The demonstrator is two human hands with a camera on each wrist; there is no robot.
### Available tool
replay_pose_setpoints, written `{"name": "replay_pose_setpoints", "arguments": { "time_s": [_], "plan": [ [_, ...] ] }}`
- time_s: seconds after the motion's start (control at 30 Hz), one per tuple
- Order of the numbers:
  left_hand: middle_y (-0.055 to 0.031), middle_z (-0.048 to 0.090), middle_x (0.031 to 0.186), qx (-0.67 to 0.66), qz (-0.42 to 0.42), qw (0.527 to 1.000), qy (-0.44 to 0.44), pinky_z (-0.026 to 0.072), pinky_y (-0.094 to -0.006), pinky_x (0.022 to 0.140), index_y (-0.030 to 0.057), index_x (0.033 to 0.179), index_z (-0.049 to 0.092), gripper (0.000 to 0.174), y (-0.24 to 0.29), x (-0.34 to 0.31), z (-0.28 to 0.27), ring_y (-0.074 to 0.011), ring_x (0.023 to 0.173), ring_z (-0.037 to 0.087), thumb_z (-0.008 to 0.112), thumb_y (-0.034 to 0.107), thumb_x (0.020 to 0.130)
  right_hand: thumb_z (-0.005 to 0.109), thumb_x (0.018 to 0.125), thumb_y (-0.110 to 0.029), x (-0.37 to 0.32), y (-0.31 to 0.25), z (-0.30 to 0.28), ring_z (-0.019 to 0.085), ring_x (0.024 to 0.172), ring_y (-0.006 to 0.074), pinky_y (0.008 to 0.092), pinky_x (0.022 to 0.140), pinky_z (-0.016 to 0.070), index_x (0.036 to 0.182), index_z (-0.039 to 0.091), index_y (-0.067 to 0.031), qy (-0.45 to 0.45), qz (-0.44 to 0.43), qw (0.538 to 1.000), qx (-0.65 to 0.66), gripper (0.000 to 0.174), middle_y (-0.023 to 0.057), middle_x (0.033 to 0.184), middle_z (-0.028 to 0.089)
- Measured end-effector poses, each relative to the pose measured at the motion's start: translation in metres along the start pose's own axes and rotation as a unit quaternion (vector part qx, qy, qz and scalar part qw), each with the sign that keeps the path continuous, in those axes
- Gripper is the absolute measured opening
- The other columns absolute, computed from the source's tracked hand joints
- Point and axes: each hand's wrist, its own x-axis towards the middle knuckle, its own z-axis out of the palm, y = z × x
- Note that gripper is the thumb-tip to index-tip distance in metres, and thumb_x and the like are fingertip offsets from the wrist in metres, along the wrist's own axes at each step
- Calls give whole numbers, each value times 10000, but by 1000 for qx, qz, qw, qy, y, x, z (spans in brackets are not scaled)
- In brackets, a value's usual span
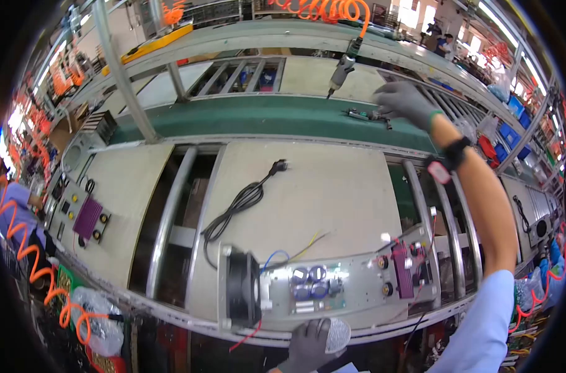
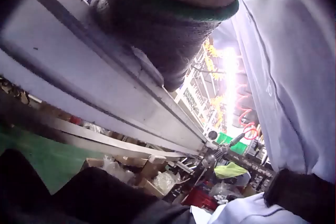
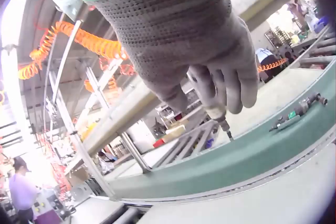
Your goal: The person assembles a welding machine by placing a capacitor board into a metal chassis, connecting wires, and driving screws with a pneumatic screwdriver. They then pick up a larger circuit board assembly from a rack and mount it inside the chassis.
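In the head view my gloved right hand (image 1: 407, 104) reaches over the green belt, fingers extended beside a hanging screwdriver (image 1: 342, 70), with a gap between them. The right wrist view shows the same hand (image 3: 184, 40) with fingers pointing down, partly hiding the screwdriver (image 3: 216, 112). My gloved left hand (image 1: 308, 345) is at the bench's near edge, fingers curled against a rounded whitish speckled thing (image 1: 338, 336). Its fingers are hidden in the left wrist view, where the glove (image 2: 157, 40) shows. Above it lies a metal chassis (image 1: 357, 304) with a black fan (image 1: 242, 287) and purple part (image 1: 403, 270).
A coiled black cable (image 1: 242, 200) lies on the pale board (image 1: 308, 180). Another tool (image 1: 367, 115) rests on the green belt (image 1: 233, 118). Metal rollers (image 1: 171, 224) flank the board, and a second chassis (image 1: 68, 208) is at left. An orange coiled hose (image 1: 351, 9) hangs above.
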Motion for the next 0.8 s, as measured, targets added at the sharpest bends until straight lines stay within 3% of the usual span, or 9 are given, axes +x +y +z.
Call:
{"name": "replay_pose_setpoints", "arguments": {
  "time_s": [0.1,0.23,0.33,0.43,0.47,0.5,0.53,0.67,0.8],
  "plan": [
    [-205,576,1205,15,-11,999,-49,487,-485,919,14,1348,546,931,7,5,-9,-372,1059,562,861,540,647,618,961,-305,-96,-54,-45,665,876,116,251,765,538,1206,680,-13,62,-92,994,25,386,65,1012,703],
    [-200,563,1189,17,-28,999,-22,477,-488,931,15,1364,533,923,12,0,-16,-371,1058,550,861,501,651,580,1019,-327,-246,-127,-52,699,1016,177,317,985,532,1259,666,16,186,-167,968,11,427,118,1146,708],
    [-191,548,1187,-11,-27,998,48,483,-491,904,23,1376,511,915,18,-17,-30,-369,1053,547,855,470,656,602,933,-211,-343,-128,-7,683,926,215,330,885,522,1145,665,14,211,-207,953,-72,316,119,1032,699],
    [-205,549,1202,-22,-77,992,96,476,-488,940,21,1372,514,912,10,-55,-65,-380,1067,534,849,478,658,663,789,-69,-412,-128,80,659,811,255,339,763,503,1002,655,3,100,-271,937,-196,225,126,895,675],
    [-207,546,1203,-6,-112,986,122,473,-494,944,21,1365,516,920,3,-72,-74,-386,1075,529,856,479,644,683,742,-22,-425,-124,107,651,773,268,342,722,497,955,652,0,60,-277,938,-198,216,128,849,667],
    [-209,543,1205,10,-146,978,148,470,-500,949,21,1359,519,928,-2,-91,-83,-392,1083,523,863,481,629,644,770,-52,-437,-121,128,653,775,295,350,754,492,921,660,10,7,-188,969,-159,164,152,853,655],
    [-210,543,1206,47,-174,968,174,467,-505,952,18,1354,515,943,-10,-111,-96,-396,1085,521,870,480,613,667,778,-65,-432,-90,155,673,803,273,335,784,502,924,657,23,20,-243,965,-94,171,142,859,667],
    [-195,560,1146,185,-308,907,221,463,-505,920,11,1296,503,931,-50,-203,-152,-399,1082,543,907,437,574,649,889,-50,-403,16,219,675,862,236,339,801,521,1093,660,28,-31,-129,991,14,218,140,936,685],
    [-173,591,1047,364,-477,754,267,474,-497,848,10,1241,533,845,-76,-310,-204,-370,959,580,906,433,613,603,958,-54,-398,69,248,661,931,205,322,848,531,1161,643,29,7,-97,995,23,223,126,1052,675]
  ]
}}
